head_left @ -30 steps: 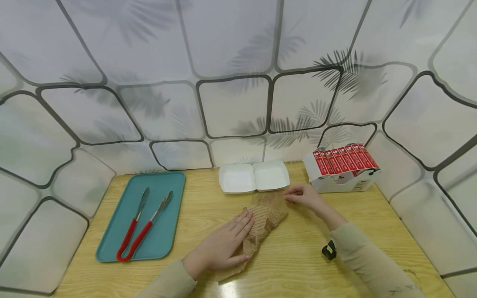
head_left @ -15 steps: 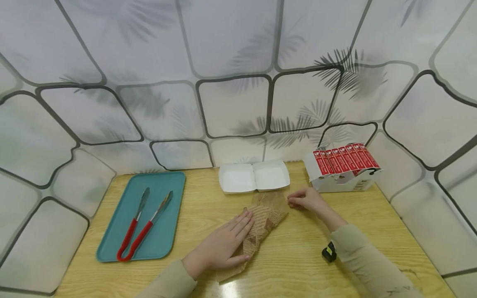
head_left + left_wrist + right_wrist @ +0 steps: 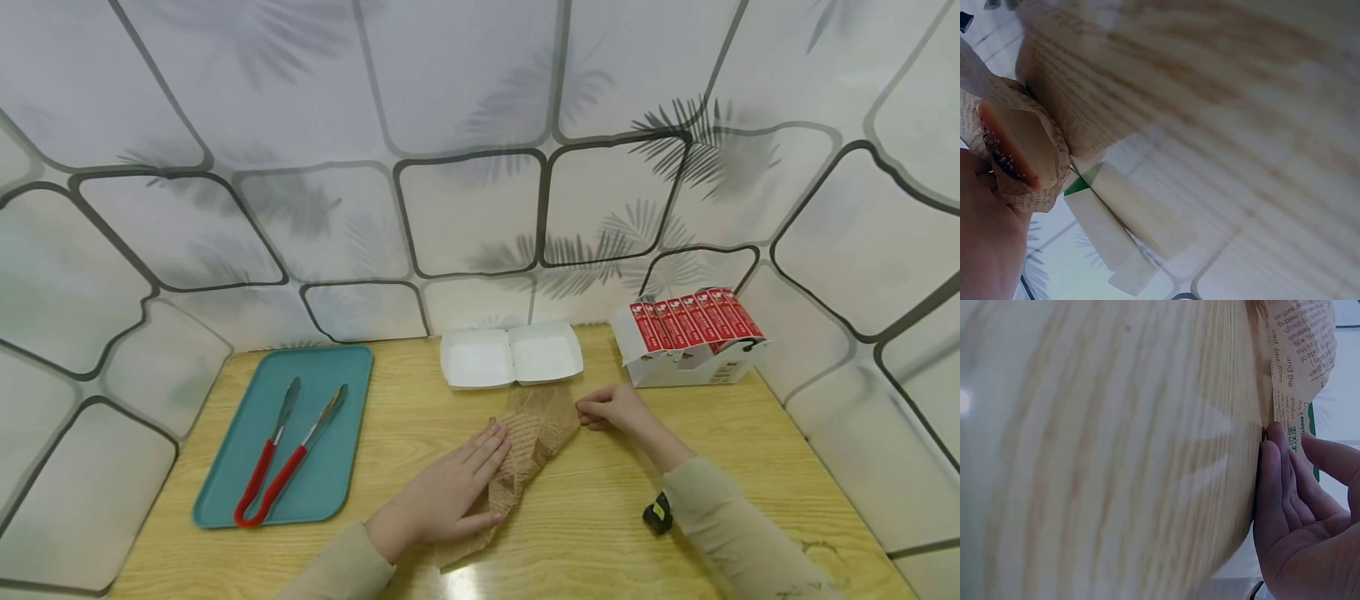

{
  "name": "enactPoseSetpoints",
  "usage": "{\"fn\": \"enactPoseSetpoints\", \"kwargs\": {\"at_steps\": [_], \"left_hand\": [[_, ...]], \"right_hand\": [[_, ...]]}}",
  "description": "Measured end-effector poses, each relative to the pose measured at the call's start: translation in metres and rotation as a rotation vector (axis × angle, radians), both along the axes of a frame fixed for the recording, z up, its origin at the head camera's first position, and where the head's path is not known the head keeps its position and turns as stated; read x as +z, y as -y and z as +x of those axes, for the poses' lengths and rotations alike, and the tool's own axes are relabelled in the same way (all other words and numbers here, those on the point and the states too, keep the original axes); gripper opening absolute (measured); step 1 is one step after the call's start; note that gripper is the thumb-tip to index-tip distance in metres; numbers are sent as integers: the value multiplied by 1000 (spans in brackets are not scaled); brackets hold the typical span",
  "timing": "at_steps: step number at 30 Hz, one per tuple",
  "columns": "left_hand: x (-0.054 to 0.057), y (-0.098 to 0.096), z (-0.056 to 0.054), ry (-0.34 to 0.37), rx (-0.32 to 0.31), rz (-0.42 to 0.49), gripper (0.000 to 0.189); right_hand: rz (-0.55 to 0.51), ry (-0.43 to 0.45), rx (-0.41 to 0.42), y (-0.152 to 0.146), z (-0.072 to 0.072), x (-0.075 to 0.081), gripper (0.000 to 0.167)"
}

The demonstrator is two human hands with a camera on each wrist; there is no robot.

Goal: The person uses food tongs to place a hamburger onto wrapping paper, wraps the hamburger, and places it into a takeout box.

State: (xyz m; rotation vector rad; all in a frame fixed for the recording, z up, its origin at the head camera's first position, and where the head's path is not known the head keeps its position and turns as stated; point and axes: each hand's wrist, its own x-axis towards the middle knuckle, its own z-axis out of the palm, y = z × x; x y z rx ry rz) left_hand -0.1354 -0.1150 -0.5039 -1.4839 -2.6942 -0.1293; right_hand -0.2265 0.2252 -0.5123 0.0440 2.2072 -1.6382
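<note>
A brown printed wrapping paper point(image 3: 528, 437) lies folded on the table. My left hand point(image 3: 450, 487) rests on it with straight fingers. In the left wrist view the paper point(image 3: 1044, 128) is wrapped around a sesame-topped bun point(image 3: 1013, 147), one end of which shows. My right hand point(image 3: 611, 408) is at the paper's right edge. In the right wrist view the fingertips point(image 3: 1270, 453) of that hand touch the table beside the paper's edge point(image 3: 1300, 356), and the thumb stands apart from them.
Behind the paper stands an opened white takeaway box point(image 3: 480, 358). At the right is a white carton point(image 3: 675, 367) of red-topped packets. A teal tray point(image 3: 322, 483) at the left bears red-handled tongs point(image 3: 258, 471). A small black object point(image 3: 658, 514) is by the right sleeve.
My right hand has shifted slightly toward me along the paper's right edge. The left hand and the paper look nearly the same.
</note>
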Motion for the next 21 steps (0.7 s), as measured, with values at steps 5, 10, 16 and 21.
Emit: {"fn": "enactPoseSetpoints", "kwargs": {"at_steps": [5,10,16,21], "left_hand": [[0,0,-1,-1,-4,5,89],[0,0,-1,0,-3,4,89],[0,0,-1,18,5,-8,90],[-1,0,-1,16,6,-8,90]], "right_hand": [[-63,14,-56,3,0,-3,35],[-124,41,-130,6,0,-3,39],[-150,56,-202,12,-1,-1,43],[-111,47,-215,17,-3,-2,45]]}}
